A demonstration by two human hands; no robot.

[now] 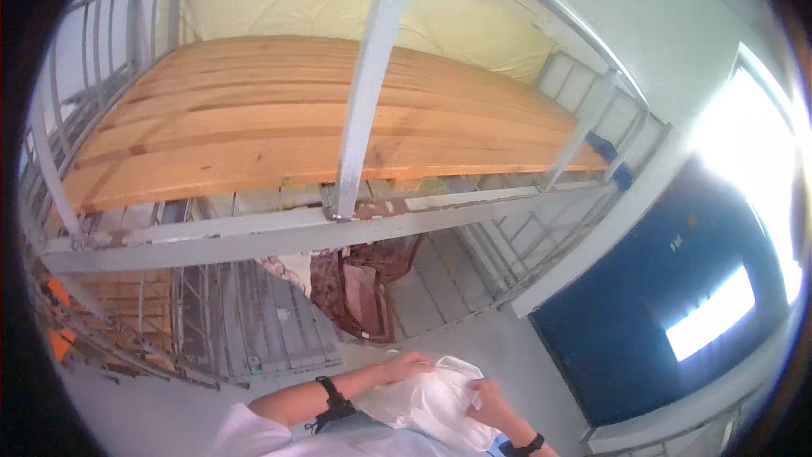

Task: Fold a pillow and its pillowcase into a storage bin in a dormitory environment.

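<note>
At the bottom centre, a crumpled white sheet of thin material [431, 400], perhaps a bag or cloth, hangs between my hands in front of my body. My left hand [406, 368] pinches its upper left edge; a black band is around that wrist. On its right side my right hand [491, 403] grips a fold, and a dark band circles this wrist too. Beyond my hands, a brown patterned blanket [355, 298] hangs over the slats of the lower bunk.
A metal bunk bed with wooden boards [266, 120] fills the view ahead, its grey rail [222, 241] and upright post [374, 76] nearest. Metal bars and orange pieces [60, 343] lie at lower left. A dark blue door [634, 292] stands at right.
</note>
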